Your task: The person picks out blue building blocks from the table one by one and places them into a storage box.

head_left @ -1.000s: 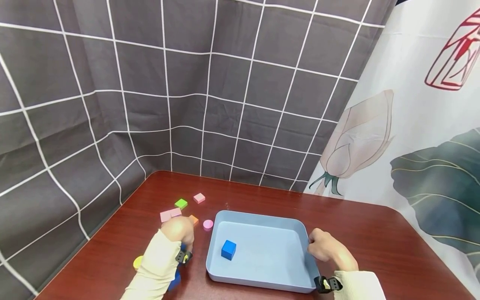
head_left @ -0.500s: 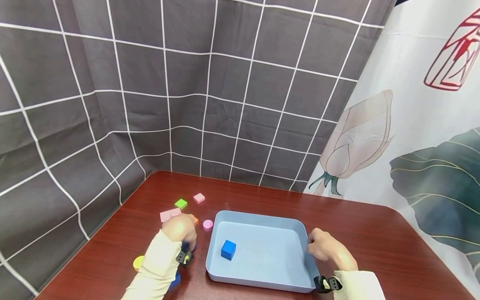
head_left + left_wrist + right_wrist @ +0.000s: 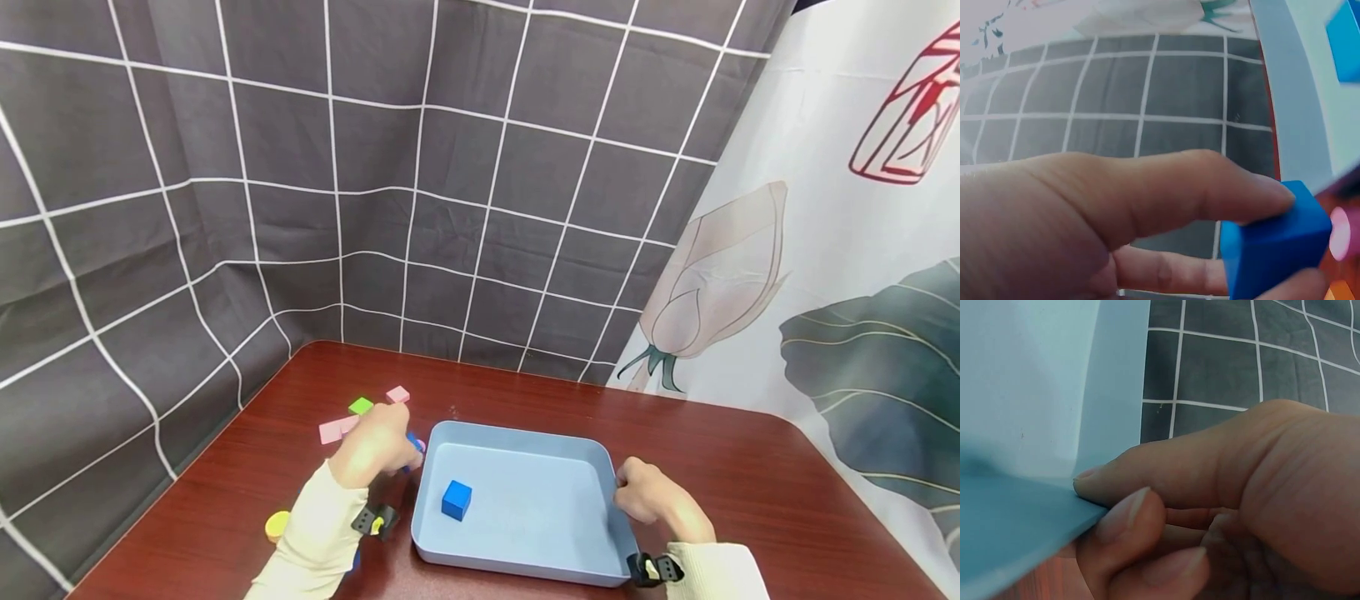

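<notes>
In the left wrist view my left hand (image 3: 1166, 200) pinches a blue block (image 3: 1279, 250) between thumb and fingers. The head view has this left hand (image 3: 381, 443) just left of the light blue tray (image 3: 517, 570), the block partly hidden by its fingers. My right hand (image 3: 651, 492) grips the tray's right wall. Close up in the right wrist view, the right hand (image 3: 1166, 506) has its thumb inside the tray wall (image 3: 1113, 381) and its curled fingers outside. Another blue block (image 3: 457, 500) sits inside the tray, toward the left.
Beyond the left hand lie a green block (image 3: 361, 406), a light pink block (image 3: 398, 394) and other pink blocks (image 3: 337, 429). A yellow round block (image 3: 277, 526) lies beside the left sleeve. A pink round piece (image 3: 1341, 234) and an orange piece (image 3: 1339, 291) show near the held block.
My left hand has lifted and moved forward and to the right, toward the tray, carrying the blue block. The right hand and the tray have stayed in place.
</notes>
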`<state>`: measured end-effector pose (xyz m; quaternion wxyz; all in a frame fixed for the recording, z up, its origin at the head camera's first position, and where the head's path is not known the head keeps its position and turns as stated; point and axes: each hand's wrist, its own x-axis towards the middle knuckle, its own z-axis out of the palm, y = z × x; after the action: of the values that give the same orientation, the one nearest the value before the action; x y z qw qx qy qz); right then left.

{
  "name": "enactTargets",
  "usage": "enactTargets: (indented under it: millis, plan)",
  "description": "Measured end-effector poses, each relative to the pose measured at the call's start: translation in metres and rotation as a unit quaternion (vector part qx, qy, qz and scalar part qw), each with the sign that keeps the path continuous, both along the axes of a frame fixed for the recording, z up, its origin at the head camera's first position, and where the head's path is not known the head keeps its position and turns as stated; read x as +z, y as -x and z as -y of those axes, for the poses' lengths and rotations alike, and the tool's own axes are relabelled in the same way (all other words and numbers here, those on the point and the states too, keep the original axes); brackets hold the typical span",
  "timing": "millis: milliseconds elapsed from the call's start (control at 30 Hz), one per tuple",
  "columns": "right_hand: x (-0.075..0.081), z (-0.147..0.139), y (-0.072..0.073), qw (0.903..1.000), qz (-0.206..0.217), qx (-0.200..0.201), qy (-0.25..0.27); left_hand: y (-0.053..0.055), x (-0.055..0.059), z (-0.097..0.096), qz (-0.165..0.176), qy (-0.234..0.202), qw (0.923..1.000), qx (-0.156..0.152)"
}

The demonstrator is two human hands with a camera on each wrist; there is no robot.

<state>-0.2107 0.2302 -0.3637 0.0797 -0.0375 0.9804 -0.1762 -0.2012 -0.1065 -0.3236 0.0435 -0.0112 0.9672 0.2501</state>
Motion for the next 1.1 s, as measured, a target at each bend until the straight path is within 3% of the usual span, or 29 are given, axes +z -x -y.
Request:
enactTargets:
  millis: [133, 300, 533, 700, 867, 1100]
  plan:
    - [0.0, 0.001, 0.001, 1.0, 0.003, 0.0, -0.001, -0.006, 0.0, -0.014, -0.033, -0.003, 0.999, -0.03]
    - [0.0, 0.001, 0.001, 0.9999, 0.01, 0.0, -0.005, -0.016, -0.005, -0.038, -0.043, -0.01, 0.9951, -0.088]
    - [0.0, 0.001, 0.001, 1.0, 0.008, 0.002, 0.0, -0.029, -0.021, -0.07, -0.092, 0.01, 0.9795, -0.179]
    - [0.001, 0.0, 0.0, 1.0, 0.003, 0.003, 0.002, -0.034, -0.031, -0.085, -0.11, 0.039, 0.9728, -0.2]
    - [0.001, -0.001, 0.001, 0.9999, 0.013, 0.006, -0.001, -0.037, -0.04, -0.093, -0.126, 0.068, 0.9686, -0.203]
    - [0.0, -0.002, 0.002, 0.9998, 0.012, 0.014, 0.004, -0.039, -0.048, -0.098, -0.117, 0.087, 0.9656, -0.216]
